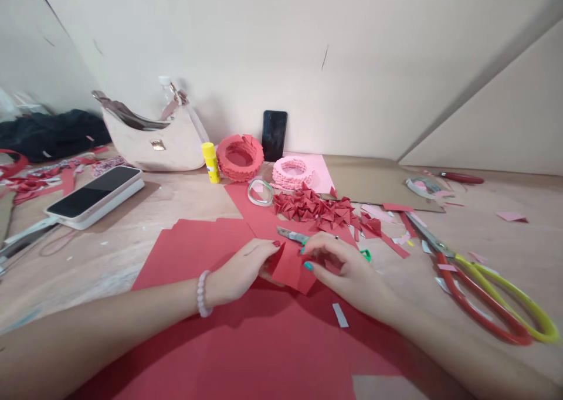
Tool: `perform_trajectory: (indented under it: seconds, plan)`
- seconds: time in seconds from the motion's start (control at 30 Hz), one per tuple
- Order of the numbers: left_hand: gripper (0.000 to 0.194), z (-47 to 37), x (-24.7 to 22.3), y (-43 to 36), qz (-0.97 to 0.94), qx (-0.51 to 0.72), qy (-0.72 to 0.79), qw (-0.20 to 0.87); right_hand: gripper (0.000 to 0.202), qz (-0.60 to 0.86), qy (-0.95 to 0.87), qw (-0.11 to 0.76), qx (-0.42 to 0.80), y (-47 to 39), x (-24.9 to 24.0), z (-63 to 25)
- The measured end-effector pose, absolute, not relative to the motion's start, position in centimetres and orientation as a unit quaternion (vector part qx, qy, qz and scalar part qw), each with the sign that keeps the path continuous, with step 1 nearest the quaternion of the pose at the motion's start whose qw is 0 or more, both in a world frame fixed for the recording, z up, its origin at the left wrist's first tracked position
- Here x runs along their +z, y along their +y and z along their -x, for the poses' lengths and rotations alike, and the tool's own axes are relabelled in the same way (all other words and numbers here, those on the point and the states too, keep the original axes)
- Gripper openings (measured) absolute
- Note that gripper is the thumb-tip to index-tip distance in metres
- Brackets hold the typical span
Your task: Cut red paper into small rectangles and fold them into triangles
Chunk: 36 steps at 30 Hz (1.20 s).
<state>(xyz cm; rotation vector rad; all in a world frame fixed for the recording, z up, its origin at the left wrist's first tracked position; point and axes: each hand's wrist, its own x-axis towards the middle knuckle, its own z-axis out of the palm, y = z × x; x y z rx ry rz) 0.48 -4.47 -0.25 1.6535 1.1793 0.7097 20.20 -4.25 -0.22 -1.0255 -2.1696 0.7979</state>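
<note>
Between my two hands is a small piece of red paper [294, 269] with a crease in it. My left hand [246, 269] grips its left side, the thumb on top and the other fingers partly hidden beneath. At the right side, my right hand [341, 265] pinches the paper between thumb and fingers. Large red paper sheets [211, 329] lie spread under both hands. Small scissors [292, 234] with green handles lie just behind the right hand, partly covered by it. Beyond them is a pile of folded red paper triangles [314, 206].
Large scissors [448, 253] with red and yellow handles lie at right among paper scraps. Behind stand a glue stick [212, 164], a red paper ring [240, 168], a pink paper ring [293, 180], a phone [274, 136] and a handbag [153, 145]. A tape roll [260, 192] sits nearby.
</note>
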Motion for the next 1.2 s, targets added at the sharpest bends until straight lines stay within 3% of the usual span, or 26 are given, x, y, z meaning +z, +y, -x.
perform_trajectory:
  seconds: [0.17,0.53,0.77,0.9,1.1,1.2]
  plan:
    - [0.030,-1.0,-0.2,-4.6,-0.737,0.265,0.429,0.451,0.018,0.387,-0.798,0.307,0.344,-4.8,0.1,-19.9]
    - [0.031,-1.1,0.4,-5.3,-0.824,0.253,0.384,0.331,0.017,0.372,-0.834,0.236,0.331,-5.4,0.7,-19.3]
    - [0.031,-0.7,0.4,-4.1,-0.805,0.303,0.432,0.272,0.014,0.435,-0.806,0.245,0.318,-4.3,1.0,-20.3]
    - [0.028,0.0,-0.5,-2.8,-0.830,0.258,0.438,0.230,0.014,0.446,-0.852,0.181,0.206,-4.0,1.1,-20.6]
    - [0.022,1.0,-1.3,-1.4,-0.851,0.167,0.493,0.066,0.012,0.422,-0.902,0.090,-0.022,-2.7,2.1,-21.7]
    - [0.030,1.0,-1.4,-1.2,-0.851,0.180,0.494,-0.014,0.021,0.437,-0.896,0.071,-0.024,-1.4,1.4,-22.8]
